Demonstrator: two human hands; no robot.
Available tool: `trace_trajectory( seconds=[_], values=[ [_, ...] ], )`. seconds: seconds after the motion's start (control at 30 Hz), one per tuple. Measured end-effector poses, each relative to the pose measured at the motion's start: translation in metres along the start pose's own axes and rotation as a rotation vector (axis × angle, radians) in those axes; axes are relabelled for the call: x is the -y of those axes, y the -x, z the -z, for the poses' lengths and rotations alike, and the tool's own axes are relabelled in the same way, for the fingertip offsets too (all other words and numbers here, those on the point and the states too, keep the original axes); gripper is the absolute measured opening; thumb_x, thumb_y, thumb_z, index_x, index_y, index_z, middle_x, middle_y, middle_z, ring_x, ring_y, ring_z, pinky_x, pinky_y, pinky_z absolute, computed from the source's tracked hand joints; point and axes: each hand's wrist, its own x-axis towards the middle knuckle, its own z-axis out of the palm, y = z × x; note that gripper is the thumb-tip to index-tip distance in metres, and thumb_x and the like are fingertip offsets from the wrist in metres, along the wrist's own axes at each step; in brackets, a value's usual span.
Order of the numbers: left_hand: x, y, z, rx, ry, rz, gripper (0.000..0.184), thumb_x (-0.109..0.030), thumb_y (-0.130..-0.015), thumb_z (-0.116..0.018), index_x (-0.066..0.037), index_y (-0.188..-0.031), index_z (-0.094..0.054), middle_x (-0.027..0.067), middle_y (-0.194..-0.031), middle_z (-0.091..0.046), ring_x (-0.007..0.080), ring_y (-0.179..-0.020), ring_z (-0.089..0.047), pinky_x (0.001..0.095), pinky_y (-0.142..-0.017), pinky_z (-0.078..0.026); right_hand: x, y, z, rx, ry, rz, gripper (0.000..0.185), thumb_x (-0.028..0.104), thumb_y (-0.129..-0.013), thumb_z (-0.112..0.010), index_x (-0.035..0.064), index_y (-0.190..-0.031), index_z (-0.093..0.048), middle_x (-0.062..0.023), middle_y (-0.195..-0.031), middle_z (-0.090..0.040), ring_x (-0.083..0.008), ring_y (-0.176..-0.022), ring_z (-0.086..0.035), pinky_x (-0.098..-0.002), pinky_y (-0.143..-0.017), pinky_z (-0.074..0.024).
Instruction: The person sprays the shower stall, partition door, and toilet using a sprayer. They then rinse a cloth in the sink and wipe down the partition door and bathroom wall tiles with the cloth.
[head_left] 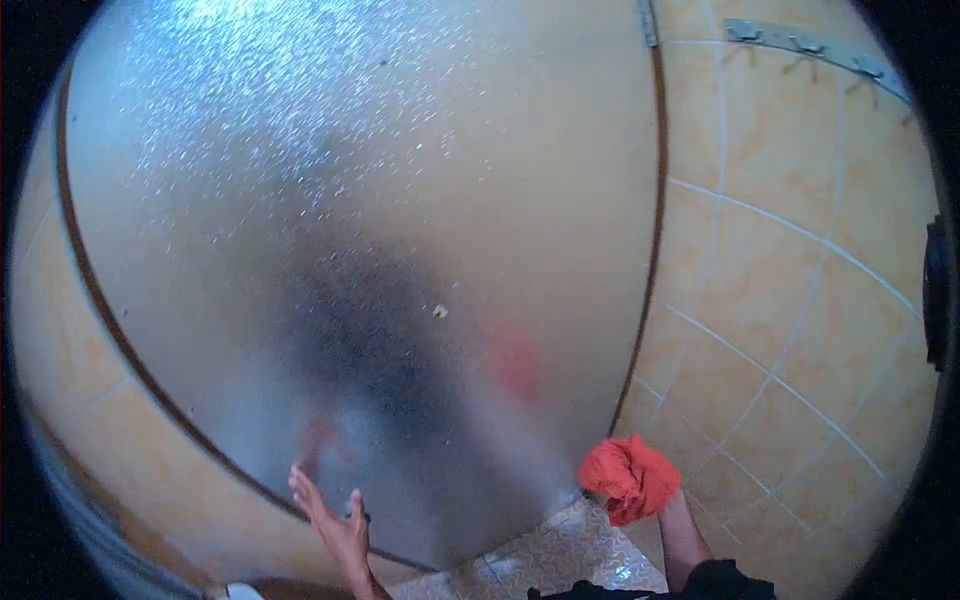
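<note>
My right hand (pixel 674 507) is wrapped around a bunched red cloth (pixel 630 478), which hides most of the fingers. The cloth is at the lower right edge of a large, pale, glossy panel (pixel 560 200) that looks like a door. Low on the left, my left hand (pixel 340 525) is raised in front of the panel, fingers apart and holding nothing. Blurry reflections of a dark shape, a hand and the red cloth show on the panel. Near its middle is a small whitish fitting (pixel 440 312) with a dark centre.
Yellowish tiled walls (pixel 790 250) flank the panel. A metal hook rail (pixel 805 45) is fixed at upper right, and a dark object (pixel 936 290) juts in at the right edge. A hinge (pixel 649 22) tops the dark frame strip (pixel 658 180). Below lies patterned floor tile (pixel 560 555).
</note>
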Motion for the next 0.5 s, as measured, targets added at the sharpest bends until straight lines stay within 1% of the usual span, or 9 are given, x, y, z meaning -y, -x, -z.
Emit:
trace_trajectory(
  seconds=[0.03,0.1,0.17,0.2,0.23,0.3,0.37,0.43,0.5],
  values=[
    [0.003,0.001,-0.004,0.005,0.036,-0.032,0.089,-0.011,-0.071,-0.067,-0.007,-0.143,-0.016,0.0147,-0.147,-0.023,0.0329,-0.137,-0.017,0.0446,-0.111,-0.012,0.021,-0.017,-0.028,-0.014,0.05,0.032,0.047,0.045,-0.094,-0.037,0.0014,-0.099,-0.054,-0.0091,-0.069,-0.059,-0.0214,-0.054,-0.057,-0.0322,-0.047,-0.0465],
    [0.007,0.002,-0.006,0.0,-0.028,-0.026,0.088,-0.023,-0.075,-0.067,-0.007,-0.144,-0.014,0.0194,-0.148,-0.016,0.0394,-0.136,-0.014,0.0504,-0.109,-0.016,0.058,-0.041,-0.077,-0.033,0.1,0.101,0.047,0.045,-0.094,-0.037,0.0013,-0.098,-0.054,-0.0089,-0.066,-0.059,-0.0211,-0.053,-0.057,-0.0315,-0.046,-0.046],
    [-0.002,0.003,-0.003,0.0,-0.049,-0.055,0.089,-0.029,-0.077,-0.066,-0.003,-0.143,-0.013,0.0225,-0.146,-0.019,0.0389,-0.135,-0.016,0.0482,-0.11,-0.016,0.089,-0.04,-0.122,-0.115,-0.023,0.229,0.048,0.044,-0.095,-0.037,0.0005,-0.089,-0.056,-0.0098,-0.065,-0.06,-0.0206,-0.052,-0.056,-0.0285,-0.044,-0.0441],
    [-0.004,0.002,-0.002,-0.002,-0.091,-0.055,0.091,-0.035,-0.079,-0.065,0.0,-0.143,-0.011,0.0257,-0.144,-0.022,0.0383,-0.135,-0.018,0.046,-0.11,-0.015,0.108,-0.037,-0.15,-0.049,0.088,0.32,0.049,0.045,-0.095,-0.037,0.0013,-0.088,-0.056,-0.0103,-0.068,-0.061,-0.0203,-0.053,-0.057,-0.0275,-0.044,-0.0434],
    [-0.001,0.002,-0.004,-0.008,-0.074,-0.064,0.091,-0.035,-0.079,-0.065,0.0,-0.143,-0.011,0.0257,-0.144,-0.022,0.0383,-0.135,-0.018,0.046,-0.11,-0.015,0.131,-0.035,-0.172,0.017,0.205,0.408,0.049,0.047,-0.095,-0.036,0.0021,-0.086,-0.056,-0.0108,-0.07,-0.062,-0.0201,-0.055,-0.057,-0.0265,-0.044,-0.0426],
    [0.005,0.002,-0.008,0.0,-0.03,-0.056,0.096,-0.04,-0.076,-0.065,-0.003,-0.144,-0.007,0.0267,-0.146,-0.013,0.0405,-0.136,-0.007,0.0473,-0.111,-0.011,0.184,-0.066,-0.178,0.19,0.365,0.603,0.05,0.048,-0.094,-0.037,0.0036,-0.085,-0.056,-0.0113,-0.071,-0.063,-0.0178,-0.054,-0.056,-0.0253,-0.046,-0.0422],
    [0.001,0.001,-0.009,-0.02,-0.019,-0.061,0.096,-0.039,-0.077,-0.065,-0.002,-0.143,-0.007,0.0264,-0.146,-0.013,0.0401,-0.136,-0.009,0.0472,-0.111,-0.011,0.232,-0.06,-0.237,0.072,0.586,0.813,0.048,0.049,-0.093,-0.037,0.0059,-0.084,-0.056,-0.0106,-0.071,-0.062,-0.0143,-0.053,-0.052,-0.0253,-0.049,-0.0425],
    [0.0,0.002,-0.009,0.006,-0.004,0.007,0.096,-0.039,-0.076,-0.066,-0.002,-0.143,-0.007,0.0259,-0.146,-0.013,0.04,-0.136,-0.009,0.0472,-0.111,-0.011,0.283,-0.06,-0.291,0.075,0.644,0.989,0.041,0.045,-0.093,-0.042,0.0075,-0.083,-0.056,-0.0069,-0.07,-0.059,-0.0106,-0.052,-0.049,-0.0234,-0.05,-0.0419],
    [-0.001,0.001,-0.009,-0.018,-0.027,-0.036,0.094,-0.038,-0.077,-0.065,-0.004,-0.144,-0.008,0.0257,-0.146,-0.012,0.0414,-0.136,-0.009,0.0469,-0.111,-0.012,0.342,-0.109,-0.327,0.02,0.44,1.496,0.038,0.046,-0.092,-0.041,0.0105,-0.084,-0.054,0.0027,-0.06,-0.046,-0.0054,-0.046,-0.038,-0.0211,-0.042,-0.0343]
  ],
)
